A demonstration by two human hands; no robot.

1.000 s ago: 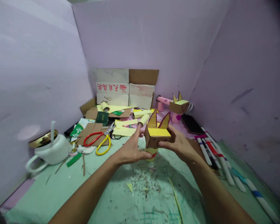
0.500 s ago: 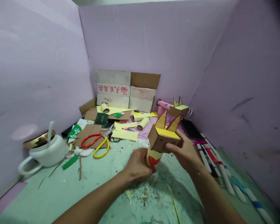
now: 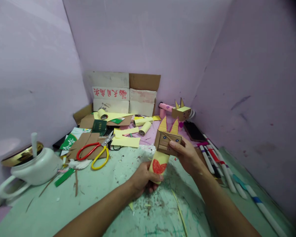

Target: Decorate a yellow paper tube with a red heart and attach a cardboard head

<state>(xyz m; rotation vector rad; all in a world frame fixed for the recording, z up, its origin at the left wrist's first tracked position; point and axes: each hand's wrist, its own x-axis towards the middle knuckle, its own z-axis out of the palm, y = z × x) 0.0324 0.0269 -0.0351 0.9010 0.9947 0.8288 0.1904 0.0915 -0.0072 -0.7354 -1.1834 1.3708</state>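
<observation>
A small cardboard animal head [image 3: 168, 143] with drawn eyes and two pointed yellow ears edged in purple is gripped at its right side by my right hand [image 3: 187, 155]. Under it stands a yellow paper tube [image 3: 160, 164] with a red heart drawn on it, tilted slightly. My left hand [image 3: 144, 177] is wrapped round the tube's lower part, thumb across its front. The head meets the tube's top; whether they are stuck together I cannot tell. The tube's bottom end is partly hidden by my fingers.
Scissors [image 3: 98, 152] with red and yellow handles lie left of centre, by a white mug [image 3: 39, 166]. Yellow tubes [image 3: 145, 128] and paper scraps [image 3: 125, 142] lie behind. A similar cardboard figure [image 3: 181, 114], a phone [image 3: 193, 131] and several markers [image 3: 228, 174] are at right.
The head and tube have tipped back, so the drawn eyes and the whole heart now face me. Both hands still hold them. The camera view has shifted slightly.
</observation>
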